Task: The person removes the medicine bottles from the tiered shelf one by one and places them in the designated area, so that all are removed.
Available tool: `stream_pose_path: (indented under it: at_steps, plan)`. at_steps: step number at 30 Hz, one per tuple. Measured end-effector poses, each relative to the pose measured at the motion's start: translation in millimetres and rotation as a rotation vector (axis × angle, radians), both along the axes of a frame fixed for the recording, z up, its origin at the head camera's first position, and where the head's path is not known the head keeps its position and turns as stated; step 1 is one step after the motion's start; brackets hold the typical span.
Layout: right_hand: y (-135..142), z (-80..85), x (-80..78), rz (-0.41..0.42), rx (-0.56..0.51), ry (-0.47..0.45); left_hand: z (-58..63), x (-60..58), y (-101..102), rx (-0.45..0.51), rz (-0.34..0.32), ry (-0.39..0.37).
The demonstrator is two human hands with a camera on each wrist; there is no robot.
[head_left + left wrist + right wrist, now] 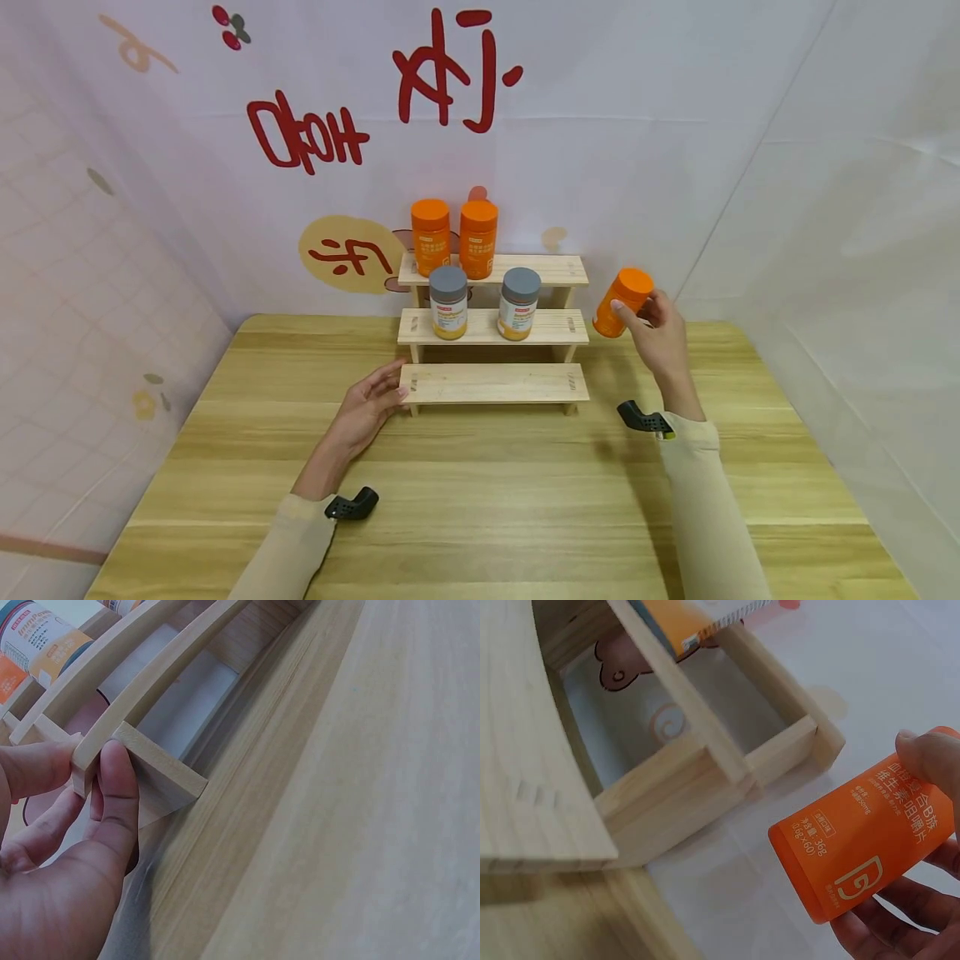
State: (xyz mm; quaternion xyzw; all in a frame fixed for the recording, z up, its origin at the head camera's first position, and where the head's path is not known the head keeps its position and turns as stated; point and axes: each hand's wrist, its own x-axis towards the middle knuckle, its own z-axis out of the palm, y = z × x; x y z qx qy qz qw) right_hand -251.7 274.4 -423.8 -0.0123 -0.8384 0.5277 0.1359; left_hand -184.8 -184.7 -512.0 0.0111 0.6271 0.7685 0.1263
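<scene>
My right hand (662,333) grips an orange supplement bottle (623,302) in the air, right of the wooden three-step rack (495,383). The bottle tilts, its orange cap up and to the right; its printed label (870,832) faces the right wrist camera. With thumb and fingers, my left hand (369,410) pinches the left end of the lowest step (101,739). On the top step stand two more orange bottles (431,237), side by side at the left. Two grey-capped bottles (449,304) with white labels stand apart on the middle step.
The rack stands on a wood-grain table (480,500) near its back edge. Behind it hangs a white backdrop (637,125) with red characters and drawings. Similar pale cloth (862,292) borders the right side. A black wrist device (643,418) sits on each sleeve.
</scene>
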Motion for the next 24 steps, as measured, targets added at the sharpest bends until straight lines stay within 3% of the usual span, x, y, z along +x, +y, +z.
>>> stream_pose_path:
  at_steps: [8,17,24]
  plan:
    - [12,-24.7,-5.1,-0.021,-0.043,-0.081,-0.2,2.9,-3,0.027,0.003,0.007]
    - [22,-52.9,-12.9,-0.045,-0.015,-0.138,-1.2,3.4,-3,0.026,0.013,0.008]
    - [26,-66.2,-16.8,-0.039,-0.015,-0.154,-1.6,1.6,-1,0.032,0.003,0.013]
